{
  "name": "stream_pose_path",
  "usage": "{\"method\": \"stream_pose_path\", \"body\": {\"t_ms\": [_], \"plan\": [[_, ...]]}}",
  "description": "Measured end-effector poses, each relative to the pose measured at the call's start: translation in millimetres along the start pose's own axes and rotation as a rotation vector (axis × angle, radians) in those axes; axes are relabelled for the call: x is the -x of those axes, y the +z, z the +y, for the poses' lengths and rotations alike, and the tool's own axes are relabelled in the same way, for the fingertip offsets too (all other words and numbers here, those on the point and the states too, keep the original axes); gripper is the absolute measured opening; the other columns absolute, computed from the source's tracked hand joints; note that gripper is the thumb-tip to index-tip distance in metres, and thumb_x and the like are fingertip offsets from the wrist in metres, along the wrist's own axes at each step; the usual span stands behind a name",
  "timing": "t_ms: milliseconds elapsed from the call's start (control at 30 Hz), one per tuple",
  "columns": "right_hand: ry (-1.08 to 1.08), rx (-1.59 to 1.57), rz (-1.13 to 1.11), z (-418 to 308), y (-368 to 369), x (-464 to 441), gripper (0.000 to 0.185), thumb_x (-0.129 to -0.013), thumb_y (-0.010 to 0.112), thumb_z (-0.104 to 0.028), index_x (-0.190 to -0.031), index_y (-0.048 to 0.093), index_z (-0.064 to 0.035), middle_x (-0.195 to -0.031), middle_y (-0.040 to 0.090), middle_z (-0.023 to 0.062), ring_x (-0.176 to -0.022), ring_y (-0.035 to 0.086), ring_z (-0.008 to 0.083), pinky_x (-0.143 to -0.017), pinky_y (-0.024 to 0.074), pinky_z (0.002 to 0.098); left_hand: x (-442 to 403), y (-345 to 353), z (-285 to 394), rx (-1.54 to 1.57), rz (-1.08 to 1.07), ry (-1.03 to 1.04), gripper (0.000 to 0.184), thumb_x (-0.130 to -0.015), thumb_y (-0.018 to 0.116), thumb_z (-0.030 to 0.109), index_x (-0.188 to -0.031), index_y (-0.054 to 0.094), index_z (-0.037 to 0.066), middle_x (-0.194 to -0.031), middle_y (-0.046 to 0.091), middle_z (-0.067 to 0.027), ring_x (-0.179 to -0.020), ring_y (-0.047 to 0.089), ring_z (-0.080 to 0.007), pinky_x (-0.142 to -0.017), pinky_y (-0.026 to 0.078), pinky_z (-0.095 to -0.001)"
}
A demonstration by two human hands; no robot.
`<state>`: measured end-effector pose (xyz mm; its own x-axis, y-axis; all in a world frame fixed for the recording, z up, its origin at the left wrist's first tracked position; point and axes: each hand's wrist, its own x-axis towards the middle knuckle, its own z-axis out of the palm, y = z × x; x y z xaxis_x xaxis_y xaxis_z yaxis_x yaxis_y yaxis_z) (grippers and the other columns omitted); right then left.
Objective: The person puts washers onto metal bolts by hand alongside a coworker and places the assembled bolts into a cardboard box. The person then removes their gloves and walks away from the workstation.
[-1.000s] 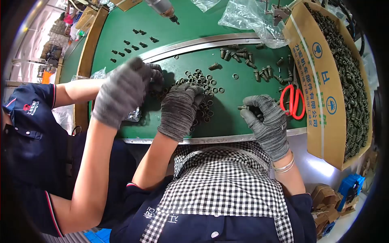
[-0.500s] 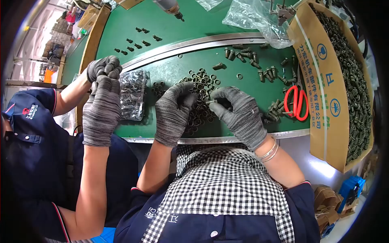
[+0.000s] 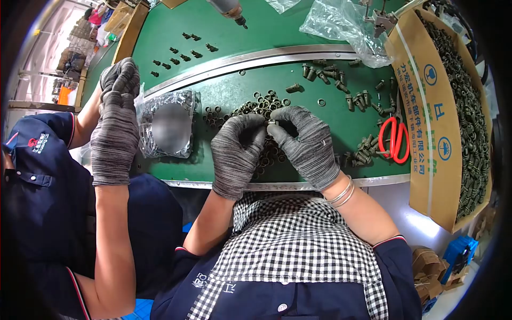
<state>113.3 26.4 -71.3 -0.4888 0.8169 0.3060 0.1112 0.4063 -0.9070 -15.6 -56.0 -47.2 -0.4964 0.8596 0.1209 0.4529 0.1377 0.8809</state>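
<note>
L hand, gray striped glove: fingers bent, thumb & index drawn in close to R fingertips; grip unclear, can't tell whether closed on anything. R hand, matching glove, 2 bangles at wrist: thumb & index pinched on sm. metal part. Loc. of part: btwn both hands, over ring pile; exact type too sm. to read. Ring pile: many sm. metal rings, heaped behind & btwn hands, some to L of L hand. Single ring, flat, R of pile. Single bolt, lying just behind pile. Rear bolts, mid bolts, near bolts: loose grps, R side of green tabletop. Scissors, red handles, nr near bolts, beside carton. Carton, cardboard, printed, full of sm. metal pcs, far R. Clear bag, dark pcs inside, L of L hand, partly blurred. Co-worker's hands, gray gloves, together, L of bag; contents hidden. Dark fittings, spaced out, beyond metal strip. Power tool, tip down, top. Clear plastic, crumpled, back R.
</note>
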Motion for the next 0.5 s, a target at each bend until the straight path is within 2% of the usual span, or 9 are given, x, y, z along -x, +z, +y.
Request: {"method": "stream_pose_path", "body": {"t_ms": [100,200,300,500], "plan": [[0.086,-0.078,-0.02,2.1,-0.8,-0.8,0.02,-0.084,0.07,-0.016,-0.099,0.067,-0.0017,-0.09,0.069,0.0145,-0.083,0.067,0.0262,-0.077,0.0533,0.0354,0.0,0.1,1.0,-0.013,0.003,0.029,0.016,-0.086,0.068,-0.001,-0.102,0.068,-0.002,-0.094,0.071,-0.0101,-0.086,0.067,-0.0127,-0.079,0.054,-0.0264],[0.26,-0.239,-0.075,5.2,-3.1,-2.7,0.02,-0.086,0.07,-0.016,-0.099,0.067,-0.0013,-0.09,0.07,0.0122,-0.081,0.068,0.0205,-0.075,0.054,0.0325,2.8,-1.6,-1.2,0.243,-0.014,-0.183,0.015,-0.086,0.068,-0.002,-0.101,0.069,-0.001,-0.094,0.071,-0.0091,-0.086,0.067,-0.0131,-0.079,0.055,-0.0269],[0.337,-0.352,-0.149,6.6,-6.1,-4.6,0.019,-0.087,0.07,-0.016,-0.1,0.067,-0.0015,-0.088,0.071,0.0095,-0.078,0.067,0.0153,-0.072,0.0542,0.0293,3.3,-2.1,-5.8,0.331,0.005,-0.183,0.014,-0.085,0.07,-0.001,-0.099,0.07,0.0,-0.094,0.071,-0.0075,-0.085,0.066,-0.0129,-0.079,0.055,-0.0269],[0.427,-0.488,-0.262,2.8,-16.0,-6.8,0.021,-0.09,0.068,-0.019,-0.1,0.066,-0.0003,-0.085,0.069,0.0054,-0.072,0.064,0.0099,-0.065,0.0537,0.0256,1.3,-0.5,-11.0,0.094,0.059,0.291,0.019,-0.08,0.074,-0.003,-0.098,0.07,0.003,-0.101,0.068,-0.0082,-0.091,0.066,-0.0155,-0.08,0.055,-0.0266]]}}
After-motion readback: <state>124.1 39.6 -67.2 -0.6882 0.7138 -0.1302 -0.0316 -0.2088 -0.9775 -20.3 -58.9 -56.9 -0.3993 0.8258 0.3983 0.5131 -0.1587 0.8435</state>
